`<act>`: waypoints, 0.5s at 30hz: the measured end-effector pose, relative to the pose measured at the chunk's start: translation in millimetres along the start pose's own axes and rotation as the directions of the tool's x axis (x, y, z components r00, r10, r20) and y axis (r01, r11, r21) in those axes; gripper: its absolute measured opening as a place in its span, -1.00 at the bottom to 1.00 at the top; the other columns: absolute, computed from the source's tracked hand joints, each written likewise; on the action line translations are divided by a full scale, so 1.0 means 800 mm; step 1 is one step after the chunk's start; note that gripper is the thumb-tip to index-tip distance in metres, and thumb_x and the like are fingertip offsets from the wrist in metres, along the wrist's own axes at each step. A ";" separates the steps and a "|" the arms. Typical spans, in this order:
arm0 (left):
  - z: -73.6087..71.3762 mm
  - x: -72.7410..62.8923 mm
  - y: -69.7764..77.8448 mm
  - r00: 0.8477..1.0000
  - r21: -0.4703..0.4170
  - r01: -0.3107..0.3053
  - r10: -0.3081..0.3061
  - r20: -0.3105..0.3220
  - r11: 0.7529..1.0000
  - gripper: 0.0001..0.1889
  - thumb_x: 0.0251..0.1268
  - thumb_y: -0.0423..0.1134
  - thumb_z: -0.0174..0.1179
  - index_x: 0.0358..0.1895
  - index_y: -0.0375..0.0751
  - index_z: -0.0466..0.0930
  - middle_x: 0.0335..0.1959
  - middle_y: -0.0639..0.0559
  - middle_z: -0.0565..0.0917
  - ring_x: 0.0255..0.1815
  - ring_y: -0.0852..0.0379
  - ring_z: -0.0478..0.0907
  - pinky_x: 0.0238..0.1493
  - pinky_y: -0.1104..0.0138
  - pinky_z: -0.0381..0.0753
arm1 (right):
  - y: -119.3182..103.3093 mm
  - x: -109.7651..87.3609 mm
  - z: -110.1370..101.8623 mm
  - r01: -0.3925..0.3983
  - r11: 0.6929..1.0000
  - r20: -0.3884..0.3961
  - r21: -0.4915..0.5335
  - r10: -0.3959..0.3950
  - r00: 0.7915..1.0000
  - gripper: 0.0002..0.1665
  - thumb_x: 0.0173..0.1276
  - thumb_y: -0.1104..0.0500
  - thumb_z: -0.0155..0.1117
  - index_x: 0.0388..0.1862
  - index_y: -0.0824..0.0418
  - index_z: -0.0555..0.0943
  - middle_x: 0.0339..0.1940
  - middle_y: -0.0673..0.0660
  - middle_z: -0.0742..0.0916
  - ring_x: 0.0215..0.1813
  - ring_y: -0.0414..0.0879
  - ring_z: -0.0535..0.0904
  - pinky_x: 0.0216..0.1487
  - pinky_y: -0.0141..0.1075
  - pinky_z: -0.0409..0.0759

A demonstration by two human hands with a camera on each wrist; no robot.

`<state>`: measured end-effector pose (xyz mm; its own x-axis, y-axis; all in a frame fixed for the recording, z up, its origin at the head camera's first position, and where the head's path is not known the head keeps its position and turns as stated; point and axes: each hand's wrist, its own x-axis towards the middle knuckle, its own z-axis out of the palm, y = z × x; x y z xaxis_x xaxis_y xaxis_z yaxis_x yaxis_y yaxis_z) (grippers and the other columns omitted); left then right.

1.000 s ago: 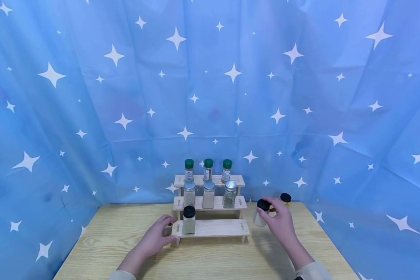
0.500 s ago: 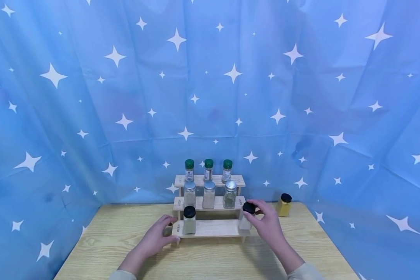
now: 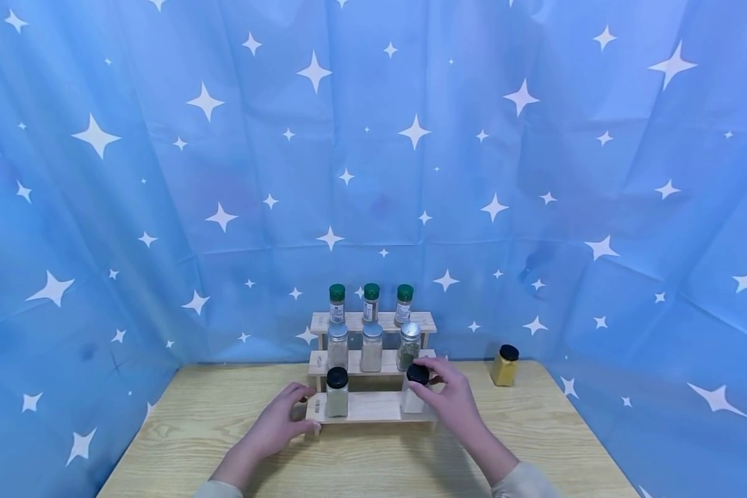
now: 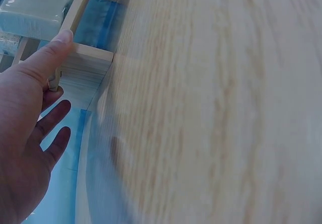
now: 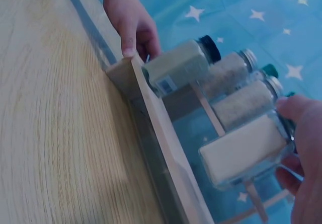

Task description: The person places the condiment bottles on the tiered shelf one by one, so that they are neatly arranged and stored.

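My right hand (image 3: pixel 453 398) pinches the black cap of a square glass spice jar (image 3: pixel 413 400) filled with white contents. The jar is over the right part of the bottom tier of a wooden three-step rack (image 3: pixel 376 407); in the right wrist view a gap shows between the jar's base and the board. My left hand (image 3: pixel 277 420) grips the left end of that bottom tier, with the thumb (image 4: pixel 63 36) on its front edge. A black-capped jar with pale greenish contents (image 3: pixel 337 398) stands upright on the tier's left part.
On the middle tier stand silver-capped jars (image 3: pixel 371 349), and on the top tier green-capped bottles (image 3: pixel 370 304). A black-capped jar of yellow contents (image 3: pixel 505 368) stands at the table's back right. A blue starry curtain (image 3: pixel 373 173) hangs behind the table (image 3: pixel 224 394).
My right hand has carried the white-filled jar leftward from the table beside the rack to over the bottom tier. My left hand has stayed at the rack's left end.
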<state>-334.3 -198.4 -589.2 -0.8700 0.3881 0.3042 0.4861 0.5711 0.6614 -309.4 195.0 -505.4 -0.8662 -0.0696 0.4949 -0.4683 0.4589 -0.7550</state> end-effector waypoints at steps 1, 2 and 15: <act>0.000 0.000 0.000 1.000 -0.005 -0.015 0.015 -0.005 1.000 -0.21 0.41 0.22 0.49 0.51 -0.22 0.57 0.32 -0.05 0.62 0.32 -0.23 0.63 0.33 -0.25 0.66 | -0.002 0.000 0.003 -0.005 1.000 0.004 0.013 0.004 1.000 -0.50 0.33 0.26 0.71 0.24 0.12 0.80 0.15 0.06 0.80 0.05 -0.01 0.73 0.01 -0.12 0.83; 0.000 -0.001 0.001 1.000 -0.012 -0.022 0.022 -0.009 1.000 -0.21 0.41 0.22 0.49 0.50 -0.22 0.57 0.31 -0.05 0.62 0.31 -0.24 0.63 0.32 -0.27 0.66 | -0.003 0.001 0.006 -0.009 1.000 0.008 0.020 0.008 1.000 -0.50 0.32 0.27 0.71 0.23 0.12 0.80 0.14 0.06 0.80 0.02 -0.02 0.73 -0.01 -0.17 0.83; 0.000 0.000 0.013 0.995 -0.005 0.102 -0.102 0.004 0.995 -0.23 0.29 0.07 0.61 0.50 -0.16 0.59 0.37 -0.01 0.61 0.42 -0.21 0.58 0.47 -0.25 0.56 | -0.023 0.010 0.038 -0.038 0.997 0.070 0.060 0.034 0.997 -0.51 0.35 0.23 0.70 0.22 -0.03 0.79 0.03 0.04 0.77 -0.06 -0.07 0.73 -0.07 -0.33 0.81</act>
<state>-329.0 -192.1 -582.1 -0.9145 0.3311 0.2324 0.3947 0.6044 0.6921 -313.3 158.7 -500.5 -0.8918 -0.1160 0.4373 -0.4442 0.4077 -0.7978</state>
